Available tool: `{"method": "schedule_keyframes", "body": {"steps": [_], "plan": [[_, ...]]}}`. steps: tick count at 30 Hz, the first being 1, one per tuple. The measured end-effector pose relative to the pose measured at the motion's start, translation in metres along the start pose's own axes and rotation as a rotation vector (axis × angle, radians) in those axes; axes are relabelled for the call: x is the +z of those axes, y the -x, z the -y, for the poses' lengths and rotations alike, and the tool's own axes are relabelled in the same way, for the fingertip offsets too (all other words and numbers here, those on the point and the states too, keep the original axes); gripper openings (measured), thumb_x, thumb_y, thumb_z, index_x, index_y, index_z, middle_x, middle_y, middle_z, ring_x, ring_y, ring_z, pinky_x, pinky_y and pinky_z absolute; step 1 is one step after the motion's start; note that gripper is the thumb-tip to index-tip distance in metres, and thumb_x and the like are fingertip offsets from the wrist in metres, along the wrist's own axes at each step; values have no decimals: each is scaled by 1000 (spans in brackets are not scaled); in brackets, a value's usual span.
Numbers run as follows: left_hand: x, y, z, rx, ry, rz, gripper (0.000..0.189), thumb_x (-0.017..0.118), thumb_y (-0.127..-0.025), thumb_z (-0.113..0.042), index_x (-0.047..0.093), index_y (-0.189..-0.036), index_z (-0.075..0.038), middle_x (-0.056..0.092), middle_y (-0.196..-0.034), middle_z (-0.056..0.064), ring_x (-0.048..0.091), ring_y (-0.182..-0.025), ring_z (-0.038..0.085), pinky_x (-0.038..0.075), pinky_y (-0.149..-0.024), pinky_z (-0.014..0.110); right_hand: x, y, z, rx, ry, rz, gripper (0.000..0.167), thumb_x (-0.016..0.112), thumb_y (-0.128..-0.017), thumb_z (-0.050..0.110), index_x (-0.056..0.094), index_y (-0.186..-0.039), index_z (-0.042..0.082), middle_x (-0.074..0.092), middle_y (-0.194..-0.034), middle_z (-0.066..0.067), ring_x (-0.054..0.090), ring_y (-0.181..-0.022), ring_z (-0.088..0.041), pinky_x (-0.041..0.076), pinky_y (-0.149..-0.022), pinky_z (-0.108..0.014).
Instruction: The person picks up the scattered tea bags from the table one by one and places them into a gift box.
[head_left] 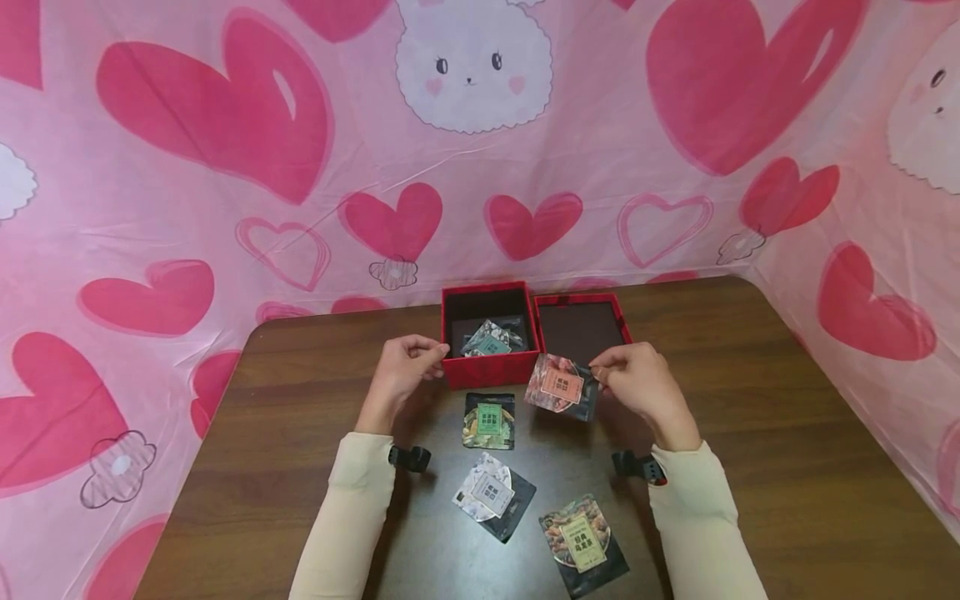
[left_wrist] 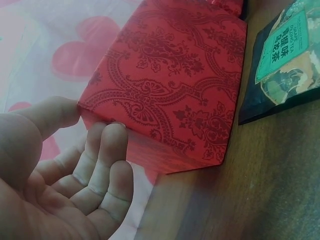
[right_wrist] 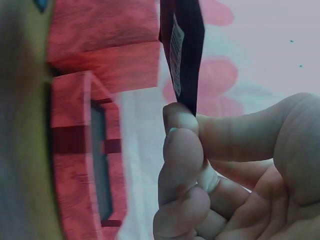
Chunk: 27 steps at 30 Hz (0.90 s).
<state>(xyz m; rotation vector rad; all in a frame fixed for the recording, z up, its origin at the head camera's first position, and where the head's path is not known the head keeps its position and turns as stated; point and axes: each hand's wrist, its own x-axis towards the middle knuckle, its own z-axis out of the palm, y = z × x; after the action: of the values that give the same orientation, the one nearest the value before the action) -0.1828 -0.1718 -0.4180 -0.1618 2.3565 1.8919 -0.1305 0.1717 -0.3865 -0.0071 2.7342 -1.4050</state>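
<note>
My right hand [head_left: 641, 387] pinches a tea sachet with an orange label [head_left: 561, 387] by its dark end, raised in front of the red boxes. In the right wrist view this sachet [right_wrist: 182, 55] is edge-on between thumb and fingertips. At the front left corner of the open red box [head_left: 491, 368], my left hand [head_left: 405, 371] holds the rim between thumb and fingers. The left wrist view shows the patterned side of that box [left_wrist: 175, 75] beside the left hand [left_wrist: 85, 180]. Inside the box lie several sachets, one with a teal label [head_left: 491, 344].
A green-labelled grape oolong tea sachet [head_left: 489, 421] lies before the box. Nearer are a white-labelled sachet [head_left: 495, 496] and a yellow-labelled one [head_left: 583, 546]. The dark-lined red lid [head_left: 581, 329] sits right of the box. Behind the wooden table [head_left: 285, 400] hangs a pink heart-print cloth [head_left: 420, 158].
</note>
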Motion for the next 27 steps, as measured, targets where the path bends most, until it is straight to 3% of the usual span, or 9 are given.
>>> {"method": "schedule_keyframes", "body": {"steps": [9,17,22,27], "plan": [[0,-2,1,3,0,2,23,76,-91,-16,71,-102,3,71,-81,16,70,-70,31,56,-81,55,-10,-3,3,11,-120,-1,15,62,-94,-1,71,-101,-11,66,-73,-12,64,-63,-24,53,-58,-29],[0,-1,1,-15,-5,-2,24,77,-91,-18,72,-103,2,72,-84,16,70,-76,38,56,-82,54,-5,-10,5,15,-105,-20,16,60,-93,0,72,-100,-8,67,-77,-12,65,-71,-35,55,-62,-34],[0,-1,1,-17,-1,1,25,77,-91,-18,72,-103,2,72,-84,16,69,-80,42,56,-83,54,0,-17,6,35,-89,-27,17,60,-93,2,73,-101,-7,68,-80,-12,64,-68,-27,53,-62,-33],[-1,-1,1,-20,-6,-3,24,77,-91,-18,72,-103,2,72,-84,16,70,-75,37,57,-82,53,6,-24,9,39,-100,-39,18,61,-94,3,73,-102,-7,69,-86,-15,65,-68,-26,56,-63,-32]]}}
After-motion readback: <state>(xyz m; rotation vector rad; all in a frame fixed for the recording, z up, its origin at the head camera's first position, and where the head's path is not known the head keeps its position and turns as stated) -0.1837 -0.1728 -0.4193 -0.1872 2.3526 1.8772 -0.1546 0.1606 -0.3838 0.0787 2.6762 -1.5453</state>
